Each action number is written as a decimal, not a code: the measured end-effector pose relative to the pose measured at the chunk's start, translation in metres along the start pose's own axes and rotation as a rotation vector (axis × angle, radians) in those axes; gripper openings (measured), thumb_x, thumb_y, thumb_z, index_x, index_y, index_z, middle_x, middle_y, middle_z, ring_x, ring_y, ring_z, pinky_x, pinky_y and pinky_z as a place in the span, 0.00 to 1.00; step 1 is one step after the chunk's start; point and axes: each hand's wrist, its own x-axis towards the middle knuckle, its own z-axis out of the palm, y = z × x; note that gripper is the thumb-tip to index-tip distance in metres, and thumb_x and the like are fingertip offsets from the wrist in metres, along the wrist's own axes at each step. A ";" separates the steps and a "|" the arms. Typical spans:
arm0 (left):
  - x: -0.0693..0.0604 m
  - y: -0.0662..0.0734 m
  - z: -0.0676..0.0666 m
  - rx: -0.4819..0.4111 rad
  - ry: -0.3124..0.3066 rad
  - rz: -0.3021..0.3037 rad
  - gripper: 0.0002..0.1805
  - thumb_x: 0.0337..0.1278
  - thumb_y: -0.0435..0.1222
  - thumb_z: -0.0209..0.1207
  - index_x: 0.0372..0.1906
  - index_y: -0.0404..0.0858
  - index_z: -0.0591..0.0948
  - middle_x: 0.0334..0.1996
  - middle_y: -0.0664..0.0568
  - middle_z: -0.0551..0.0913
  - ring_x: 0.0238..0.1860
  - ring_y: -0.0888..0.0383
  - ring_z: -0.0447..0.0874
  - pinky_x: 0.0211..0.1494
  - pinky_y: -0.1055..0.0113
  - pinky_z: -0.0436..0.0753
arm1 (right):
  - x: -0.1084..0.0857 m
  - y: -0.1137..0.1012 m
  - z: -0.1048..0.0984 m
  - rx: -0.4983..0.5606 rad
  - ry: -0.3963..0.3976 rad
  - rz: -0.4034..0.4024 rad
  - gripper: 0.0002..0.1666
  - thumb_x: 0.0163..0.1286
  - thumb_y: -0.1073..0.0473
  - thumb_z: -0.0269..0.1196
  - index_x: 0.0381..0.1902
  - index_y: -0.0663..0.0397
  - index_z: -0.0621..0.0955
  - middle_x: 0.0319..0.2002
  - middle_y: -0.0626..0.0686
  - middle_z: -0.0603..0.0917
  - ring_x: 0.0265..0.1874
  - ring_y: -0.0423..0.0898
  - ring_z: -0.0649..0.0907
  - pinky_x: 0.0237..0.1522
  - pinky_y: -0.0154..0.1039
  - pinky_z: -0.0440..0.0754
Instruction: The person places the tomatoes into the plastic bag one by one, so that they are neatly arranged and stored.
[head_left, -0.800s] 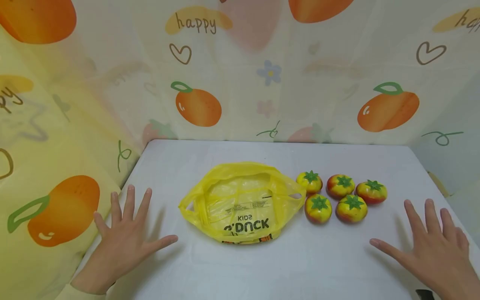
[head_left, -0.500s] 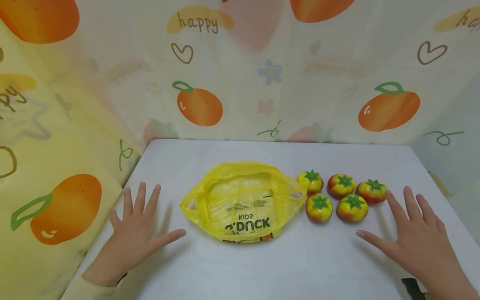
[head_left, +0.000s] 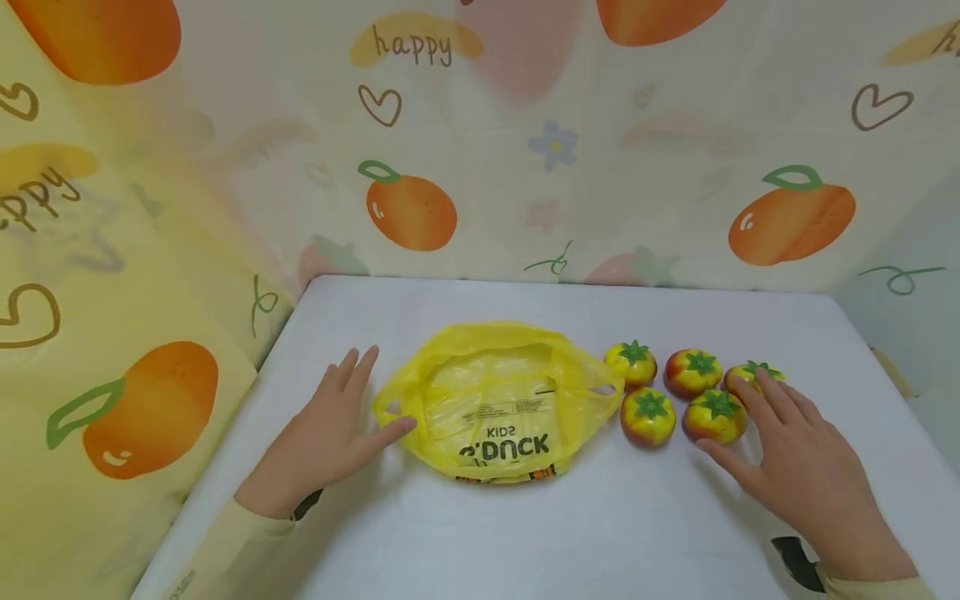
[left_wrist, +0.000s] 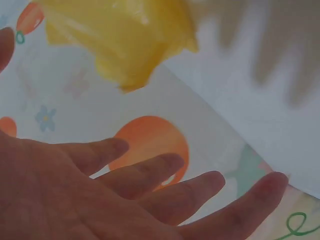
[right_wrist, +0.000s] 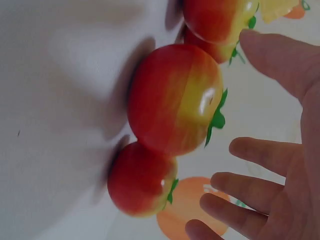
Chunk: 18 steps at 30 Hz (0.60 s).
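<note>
A yellow plastic bag (head_left: 487, 408) with dark lettering lies on the table, its mouth spread and a handle loop at each side. My left hand (head_left: 322, 437) is at the bag's left handle, fingers extended, gripping nothing; whether the thumb touches the bag I cannot tell. In the left wrist view the bag (left_wrist: 130, 40) appears beyond the open palm (left_wrist: 125, 185). Several red-yellow tomato-like fruits with green tops, one the front left fruit (head_left: 648, 418), stand right of the bag. Over the rightmost ones hovers my right hand (head_left: 802, 467), partly covering one; the right wrist view shows a fruit (right_wrist: 172, 100) beside spread fingers (right_wrist: 250, 190).
The white table (head_left: 525, 542) reaches back to a hanging cloth (head_left: 660, 192) printed with oranges, hearts and flowers. More of this printed cloth (head_left: 45, 400) hangs along the left side.
Both hands have moved inward: the left to the bag's left side, the right from beside the fruits to over the rightmost ones. Bag and fruits lie as before; the head view has shifted slightly.
</note>
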 end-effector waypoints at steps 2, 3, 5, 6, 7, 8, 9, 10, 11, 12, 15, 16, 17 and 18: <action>0.008 0.005 -0.001 -0.018 -0.002 0.014 0.65 0.64 0.77 0.53 0.90 0.43 0.45 0.87 0.31 0.48 0.85 0.23 0.48 0.76 0.25 0.67 | 0.002 -0.002 0.001 0.011 0.003 -0.017 0.62 0.61 0.27 0.75 0.78 0.64 0.71 0.76 0.75 0.70 0.70 0.76 0.70 0.59 0.81 0.75; 0.012 0.007 -0.002 -0.024 -0.002 0.021 0.65 0.63 0.78 0.53 0.90 0.43 0.45 0.87 0.32 0.49 0.85 0.25 0.48 0.77 0.27 0.66 | 0.003 -0.004 0.002 0.019 0.004 -0.024 0.60 0.61 0.29 0.75 0.77 0.64 0.72 0.75 0.75 0.71 0.70 0.76 0.70 0.59 0.80 0.75; 0.019 0.011 -0.005 -0.043 -0.014 0.024 0.65 0.62 0.78 0.54 0.90 0.45 0.46 0.88 0.33 0.49 0.86 0.29 0.49 0.79 0.29 0.66 | 0.007 -0.008 0.004 0.028 0.003 -0.035 0.58 0.62 0.32 0.77 0.76 0.66 0.73 0.74 0.75 0.72 0.69 0.76 0.72 0.59 0.79 0.77; 0.023 0.013 -0.006 -0.053 -0.022 0.029 0.65 0.61 0.78 0.55 0.90 0.45 0.47 0.88 0.34 0.49 0.87 0.30 0.50 0.80 0.30 0.65 | 0.008 -0.010 0.004 0.030 -0.001 -0.035 0.58 0.62 0.33 0.77 0.75 0.66 0.73 0.74 0.75 0.72 0.69 0.76 0.72 0.60 0.78 0.77; 0.027 0.014 -0.007 -0.063 -0.029 0.036 0.65 0.62 0.77 0.57 0.90 0.45 0.47 0.88 0.34 0.50 0.87 0.32 0.51 0.80 0.31 0.66 | 0.009 -0.012 0.005 0.031 -0.004 -0.034 0.57 0.62 0.34 0.78 0.75 0.66 0.74 0.74 0.75 0.72 0.69 0.76 0.72 0.60 0.78 0.77; 0.030 0.016 -0.007 -0.068 -0.039 0.043 0.64 0.63 0.76 0.58 0.90 0.45 0.48 0.88 0.35 0.51 0.87 0.33 0.52 0.80 0.32 0.66 | 0.010 -0.014 0.005 0.033 -0.009 -0.031 0.56 0.61 0.36 0.79 0.75 0.66 0.74 0.74 0.75 0.72 0.69 0.76 0.72 0.61 0.78 0.76; 0.033 0.017 -0.007 -0.073 -0.048 0.048 0.63 0.63 0.74 0.59 0.90 0.45 0.49 0.88 0.35 0.51 0.87 0.34 0.53 0.81 0.32 0.66 | 0.011 -0.015 0.005 0.031 -0.021 -0.023 0.56 0.61 0.36 0.79 0.75 0.66 0.74 0.74 0.75 0.72 0.69 0.76 0.71 0.61 0.78 0.76; 0.035 0.019 -0.007 -0.078 -0.057 0.053 0.62 0.65 0.72 0.60 0.90 0.44 0.49 0.87 0.34 0.52 0.86 0.34 0.54 0.81 0.33 0.66 | 0.011 -0.016 0.005 0.030 -0.034 -0.014 0.56 0.61 0.36 0.79 0.75 0.65 0.73 0.74 0.75 0.71 0.69 0.76 0.70 0.62 0.78 0.75; 0.038 0.020 -0.007 -0.081 -0.064 0.059 0.61 0.66 0.70 0.62 0.90 0.43 0.50 0.87 0.34 0.53 0.86 0.34 0.55 0.81 0.34 0.67 | 0.012 -0.018 0.006 0.030 -0.046 -0.006 0.57 0.60 0.37 0.80 0.76 0.65 0.73 0.74 0.75 0.71 0.70 0.76 0.70 0.63 0.79 0.74; 0.040 0.021 -0.006 -0.083 -0.070 0.064 0.60 0.67 0.68 0.62 0.90 0.42 0.50 0.87 0.34 0.54 0.86 0.34 0.56 0.81 0.34 0.67 | 0.012 -0.018 0.006 0.029 -0.057 0.002 0.57 0.60 0.37 0.80 0.76 0.64 0.72 0.75 0.76 0.70 0.70 0.77 0.69 0.63 0.79 0.74; 0.043 0.023 -0.006 -0.095 -0.088 0.065 0.58 0.68 0.63 0.64 0.89 0.41 0.51 0.86 0.35 0.56 0.86 0.35 0.58 0.82 0.36 0.67 | 0.013 -0.020 0.006 0.024 -0.079 0.014 0.57 0.61 0.37 0.80 0.77 0.63 0.71 0.75 0.76 0.69 0.70 0.77 0.68 0.64 0.79 0.73; 0.044 0.024 -0.006 -0.097 -0.093 0.065 0.57 0.68 0.62 0.65 0.89 0.41 0.51 0.86 0.35 0.56 0.86 0.35 0.58 0.82 0.36 0.67 | 0.013 -0.021 0.007 0.021 -0.081 0.014 0.57 0.61 0.37 0.80 0.77 0.63 0.71 0.75 0.76 0.69 0.70 0.77 0.68 0.64 0.79 0.73; 0.044 0.024 -0.006 -0.100 -0.096 0.066 0.57 0.69 0.62 0.65 0.89 0.41 0.51 0.86 0.35 0.57 0.85 0.35 0.58 0.82 0.36 0.66 | 0.013 -0.021 0.007 0.018 -0.083 0.014 0.57 0.61 0.37 0.80 0.77 0.63 0.71 0.75 0.76 0.69 0.70 0.77 0.68 0.64 0.79 0.73; 0.045 0.024 -0.006 -0.102 -0.099 0.067 0.57 0.69 0.61 0.65 0.89 0.41 0.51 0.86 0.36 0.57 0.85 0.35 0.58 0.82 0.36 0.66 | 0.013 -0.021 0.007 0.015 -0.083 0.013 0.57 0.61 0.37 0.79 0.77 0.63 0.71 0.75 0.76 0.69 0.70 0.77 0.68 0.64 0.79 0.73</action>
